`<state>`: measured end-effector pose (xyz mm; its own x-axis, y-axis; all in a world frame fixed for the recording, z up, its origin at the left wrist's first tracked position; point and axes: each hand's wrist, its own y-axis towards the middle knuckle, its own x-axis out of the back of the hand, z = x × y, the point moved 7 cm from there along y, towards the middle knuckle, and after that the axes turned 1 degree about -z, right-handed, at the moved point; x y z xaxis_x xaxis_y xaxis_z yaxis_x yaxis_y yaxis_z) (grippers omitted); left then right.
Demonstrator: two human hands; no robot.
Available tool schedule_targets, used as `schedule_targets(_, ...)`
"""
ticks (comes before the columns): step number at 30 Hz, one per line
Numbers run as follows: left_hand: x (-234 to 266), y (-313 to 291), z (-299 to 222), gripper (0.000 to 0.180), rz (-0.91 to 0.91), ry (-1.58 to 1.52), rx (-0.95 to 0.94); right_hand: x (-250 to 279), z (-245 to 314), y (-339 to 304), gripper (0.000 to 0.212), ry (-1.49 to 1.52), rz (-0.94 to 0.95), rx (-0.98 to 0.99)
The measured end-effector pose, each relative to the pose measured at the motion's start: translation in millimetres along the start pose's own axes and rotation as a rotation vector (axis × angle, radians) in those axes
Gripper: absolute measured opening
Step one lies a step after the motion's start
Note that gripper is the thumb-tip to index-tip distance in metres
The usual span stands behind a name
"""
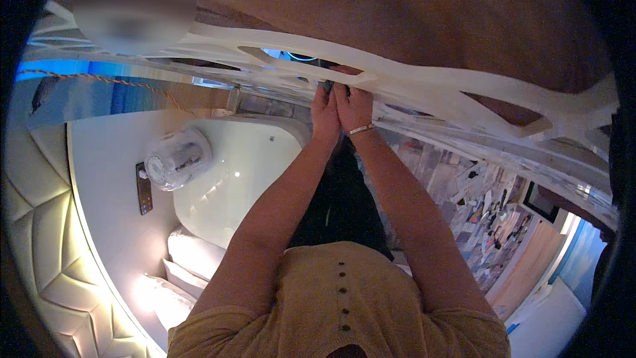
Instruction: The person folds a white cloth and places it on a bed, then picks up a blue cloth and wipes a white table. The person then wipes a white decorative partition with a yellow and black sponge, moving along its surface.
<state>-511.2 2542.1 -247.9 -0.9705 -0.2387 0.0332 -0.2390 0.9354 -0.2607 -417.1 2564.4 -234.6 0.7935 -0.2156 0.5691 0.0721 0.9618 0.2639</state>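
Note:
Both my arms reach up and forward, and my hands meet side by side just beneath a white panel with curved cut-outs (397, 69). My left hand (324, 116) is closed, its fingers pressed around a small dark piece (328, 85) that is too small to name. Against it lies my right hand (354, 107), also closed, with a light bracelet (362, 128) at its wrist. What the right fingers hold is hidden. Through an opening just beyond the hands shows a dark object with a glowing blue curved line (301, 57).
A white table (245, 179) carries a clear plastic container (177, 158) at left, near a dark control strip (144, 189). Pillows (195, 252) and a padded wall (40, 238) are at lower left. Several small items litter the patterned floor (430, 166). A twisted cord (112, 79) hangs upper left.

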Motion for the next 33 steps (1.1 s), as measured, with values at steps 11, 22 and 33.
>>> schedule_targets(11, 27.9, 6.7, 47.2, 0.027, 0.082, 0.401, -0.191, 6.3, 15.5, -34.3, 0.037, -0.083, 0.036, -0.007)
schedule_targets(22, 2.1, -31.8, 13.6, 0.024, 0.131, 0.173, 0.066, 34.3, 5.5, -48.3, 0.036, 0.173, -0.06, -0.004)
schedule_targets(33, -83.8, -55.3, -8.1, 0.035, 0.304, 0.615, -0.896, 106.1, -49.2, -77.4, 0.03, 0.326, -0.581, -0.475)
